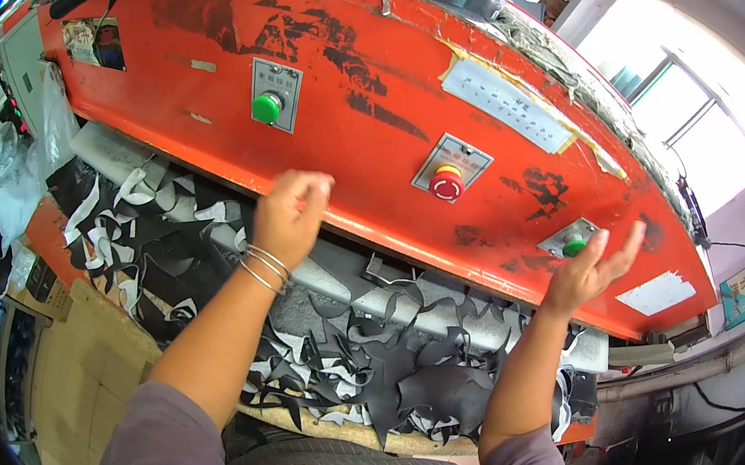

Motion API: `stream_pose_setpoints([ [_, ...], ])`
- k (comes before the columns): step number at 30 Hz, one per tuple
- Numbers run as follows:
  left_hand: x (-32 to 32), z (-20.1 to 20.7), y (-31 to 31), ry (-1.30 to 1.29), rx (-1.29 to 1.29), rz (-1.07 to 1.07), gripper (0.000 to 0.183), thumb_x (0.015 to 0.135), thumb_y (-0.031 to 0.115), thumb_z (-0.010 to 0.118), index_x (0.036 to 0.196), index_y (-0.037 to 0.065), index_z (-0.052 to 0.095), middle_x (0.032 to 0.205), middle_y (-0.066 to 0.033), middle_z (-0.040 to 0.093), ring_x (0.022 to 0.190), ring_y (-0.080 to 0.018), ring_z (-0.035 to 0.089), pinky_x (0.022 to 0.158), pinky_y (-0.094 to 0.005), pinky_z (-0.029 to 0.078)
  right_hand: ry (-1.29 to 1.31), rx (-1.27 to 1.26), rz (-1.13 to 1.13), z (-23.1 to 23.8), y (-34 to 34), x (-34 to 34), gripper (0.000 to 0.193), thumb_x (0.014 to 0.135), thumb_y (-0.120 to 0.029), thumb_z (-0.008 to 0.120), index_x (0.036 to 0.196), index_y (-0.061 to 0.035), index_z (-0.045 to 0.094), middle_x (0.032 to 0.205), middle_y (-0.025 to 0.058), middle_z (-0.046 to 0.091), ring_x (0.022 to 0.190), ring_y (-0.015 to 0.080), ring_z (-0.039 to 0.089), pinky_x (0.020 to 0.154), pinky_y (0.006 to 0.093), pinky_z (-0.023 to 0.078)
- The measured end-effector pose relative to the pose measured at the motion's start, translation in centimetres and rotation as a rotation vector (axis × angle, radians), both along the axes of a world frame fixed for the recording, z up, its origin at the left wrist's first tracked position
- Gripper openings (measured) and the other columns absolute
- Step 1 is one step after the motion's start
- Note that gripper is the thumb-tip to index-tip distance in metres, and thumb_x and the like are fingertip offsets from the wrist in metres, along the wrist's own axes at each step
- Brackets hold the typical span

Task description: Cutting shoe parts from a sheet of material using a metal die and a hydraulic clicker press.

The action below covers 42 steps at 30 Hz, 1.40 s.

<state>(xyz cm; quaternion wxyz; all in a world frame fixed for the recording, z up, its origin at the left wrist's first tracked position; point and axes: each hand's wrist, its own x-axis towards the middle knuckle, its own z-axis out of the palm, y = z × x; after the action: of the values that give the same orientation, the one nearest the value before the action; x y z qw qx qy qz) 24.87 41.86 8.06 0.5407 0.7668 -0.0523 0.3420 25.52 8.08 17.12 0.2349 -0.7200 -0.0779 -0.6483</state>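
Observation:
My left hand hangs in front of the red machine panel, its fingers loosely bent and apart with nothing in them. Two thin bangles circle that wrist. To its upper left, apart from it, is a green push button on a metal plate. My right hand is open, fingers stretched up and right, beside a second green button. Its thumb overlaps the button's edge; whether it touches I cannot tell. Between the hands sits a red emergency stop button.
Black and white sheet offcuts lie heaped below the panel, over a grey ledge. Plastic bags and a cardboard box are at the left. A pipe runs along the right wall, below a bright window.

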Motion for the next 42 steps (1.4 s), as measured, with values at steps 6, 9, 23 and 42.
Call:
stream_pose_setpoints([
  [6,-3.8,6.5,3.7,-0.271,0.531,0.213,0.025,0.09,0.018,0.055,0.069,0.005,0.052,0.071,-0.0116,0.053,0.07,-0.033,0.049,0.066,-0.0405,0.041,-0.139,-0.105,-0.235,1.8,-0.7,-2.5,0.046,0.096,-0.017,0.05,0.136,0.0024,0.039,0.144,0.0247,0.031,0.133,0.0351,0.033,0.11,0.0462,0.024],
  [9,-7.6,5.3,4.2,-0.037,0.532,0.039,0.029,0.091,0.021,0.054,0.068,0.003,0.049,0.071,-0.014,0.05,0.07,-0.0354,0.048,0.067,-0.0427,0.042,-0.159,-0.079,-0.186,0.1,-0.1,-6.3,0.043,0.096,-0.016,0.051,0.133,0.0034,0.041,0.144,0.0247,0.032,0.133,0.0354,0.033,0.109,0.0466,0.025],
  [23,-20.8,-7.7,8.2,0.906,0.43,-0.6,0.032,0.083,0.04,0.066,0.085,0.008,0.068,0.078,-0.008,0.066,0.07,-0.019,0.062,0.067,-0.0322,0.049,1.241,-0.669,0.557,-14.0,16.8,-28.3,0.054,0.08,-0.052,0.065,0.102,-0.0026,0.068,0.092,0.013,0.063,0.083,0.0303,0.062,0.069,0.0391,0.052],
  [42,-20.7,-9.5,11.9,0.793,0.554,-0.763,0.025,0.084,0.032,0.065,0.093,0.009,0.069,0.097,-0.0075,0.068,0.086,-0.0219,0.064,0.079,-0.0349,0.049,1.631,-0.079,0.52,-13.3,19.5,-23.8,0.038,0.084,-0.036,0.07,0.098,-0.0011,0.07,0.09,0.0165,0.07,0.081,0.022,0.067,0.073,0.0339,0.051],
])
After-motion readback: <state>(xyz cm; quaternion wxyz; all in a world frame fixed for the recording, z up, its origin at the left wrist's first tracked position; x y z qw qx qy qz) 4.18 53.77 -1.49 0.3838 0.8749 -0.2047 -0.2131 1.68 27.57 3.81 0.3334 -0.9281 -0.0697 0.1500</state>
